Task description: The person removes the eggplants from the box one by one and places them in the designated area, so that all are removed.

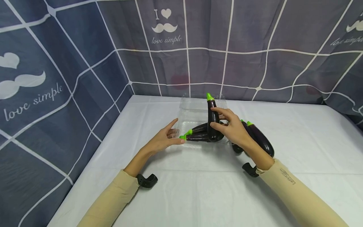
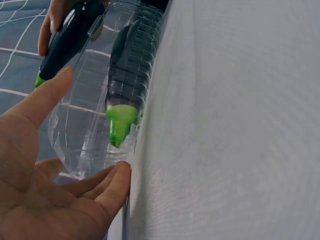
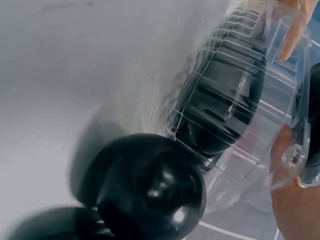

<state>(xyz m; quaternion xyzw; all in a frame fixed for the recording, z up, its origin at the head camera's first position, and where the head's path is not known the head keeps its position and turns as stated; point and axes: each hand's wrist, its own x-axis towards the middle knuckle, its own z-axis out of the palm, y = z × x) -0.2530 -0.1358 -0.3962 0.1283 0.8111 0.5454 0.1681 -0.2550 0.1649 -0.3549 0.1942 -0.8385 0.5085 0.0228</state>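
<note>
My right hand (image 1: 234,128) pinches a dark toy eggplant (image 1: 212,118) between thumb and fingers, its green tip pointing away, over a clear plastic container (image 1: 187,117). Inside the container lie two more eggplants (image 1: 197,137), their green stems toward the left; the left wrist view shows one green stem (image 2: 121,122) through the clear wall. At the container's left end is my left hand (image 1: 162,138), fingers spread and thumb apart. Its fingertips (image 2: 120,175) are at the container's lower edge. How firmly they touch it I cannot tell.
More eggplants (image 1: 261,140) lie on the white tablecloth (image 1: 181,192) right of the container, beside my right forearm. The container's raised clear lid (image 1: 194,102) is at the back. A dark grid-patterned curtain (image 1: 207,63) hangs behind the table and along its left side.
</note>
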